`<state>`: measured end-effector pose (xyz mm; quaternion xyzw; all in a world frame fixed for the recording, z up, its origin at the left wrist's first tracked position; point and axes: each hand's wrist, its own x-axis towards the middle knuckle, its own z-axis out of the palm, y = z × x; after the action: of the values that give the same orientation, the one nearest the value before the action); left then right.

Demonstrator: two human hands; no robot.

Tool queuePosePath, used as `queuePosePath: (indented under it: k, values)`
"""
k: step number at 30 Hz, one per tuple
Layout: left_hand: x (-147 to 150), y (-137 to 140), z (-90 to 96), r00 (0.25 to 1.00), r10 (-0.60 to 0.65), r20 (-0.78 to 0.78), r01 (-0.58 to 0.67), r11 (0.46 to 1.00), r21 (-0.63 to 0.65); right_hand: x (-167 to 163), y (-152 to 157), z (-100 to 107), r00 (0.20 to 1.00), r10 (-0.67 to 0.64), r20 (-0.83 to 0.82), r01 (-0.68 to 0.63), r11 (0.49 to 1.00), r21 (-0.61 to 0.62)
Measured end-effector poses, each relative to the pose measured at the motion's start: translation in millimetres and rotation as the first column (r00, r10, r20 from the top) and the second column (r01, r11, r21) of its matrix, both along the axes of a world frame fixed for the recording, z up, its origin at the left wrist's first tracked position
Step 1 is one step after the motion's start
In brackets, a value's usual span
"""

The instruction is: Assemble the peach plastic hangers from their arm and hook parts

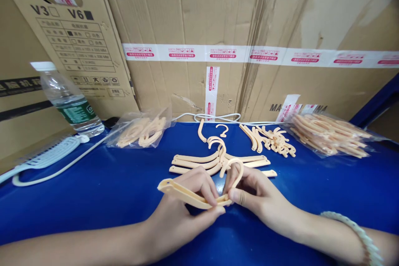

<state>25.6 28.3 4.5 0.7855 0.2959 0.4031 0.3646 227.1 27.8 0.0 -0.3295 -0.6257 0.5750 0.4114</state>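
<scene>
My left hand (pixel 190 203) pinches a beige plastic hanger arm (pixel 187 194) near its inner end, its outer end pointing up and left. A curved hanger hook (pixel 239 171) is gripped at its base by my right hand (pixel 255 191), thumb and fingers closed. The hook's base meets the arm's inner end; whether they are locked together I cannot tell. Just beyond my hands lie several assembled hangers (pixel 196 159), stacked with their hooks overlapping. My fingers partly hide the joint and the nearest hanger.
Farther back lie a loose arm (pixel 202 130), a loose hook (pixel 222 130), and piles of arms and hooks (pixel 277 139). Plastic bags of parts sit left (pixel 143 131) and right (pixel 330 133). A water bottle (pixel 75 110), a hairbrush (pixel 52 153), a white cable (pixel 71 168) and cardboard boxes (pixel 187 16) border the blue table.
</scene>
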Motion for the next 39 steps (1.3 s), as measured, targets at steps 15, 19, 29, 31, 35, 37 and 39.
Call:
queuePosePath:
  k: [15,19,29,31,35,37,39]
  values:
    - [10.1,10.1,-0.8,0.968,0.014,0.251,0.134,0.814,-0.565,-7.6,-5.4,-0.5,0.997,-0.071,-0.011,0.071,0.997,0.043]
    - [8.3,11.4,-1.5,0.976,0.037,0.213,0.102,0.791,-0.604,-4.5,-3.5,-0.5,0.993,-0.106,0.049,0.106,0.994,0.014]
    - [6.0,17.4,-2.8,0.937,0.12,0.328,0.118,0.774,-0.622,39.1,75.6,37.5,0.768,-0.481,0.422,0.093,0.737,0.67]
    - [6.2,17.6,-3.3,0.934,0.126,0.334,0.118,0.775,-0.621,40.7,101.1,38.4,0.74,-0.468,0.483,0.028,0.739,0.673]
    - [5.2,17.0,-2.5,0.927,0.148,0.345,0.113,0.767,-0.631,34.8,133.5,31.6,0.731,-0.428,0.532,-0.008,0.774,0.633]
    - [4.5,16.6,-2.2,0.921,0.149,0.36,0.122,0.767,-0.63,31.6,139.4,29.0,0.741,-0.411,0.531,-0.017,0.78,0.626]
    - [4.2,16.4,-2.5,0.915,0.15,0.375,0.132,0.766,-0.628,31.0,139.9,28.9,0.755,-0.405,0.516,-0.008,0.781,0.624]
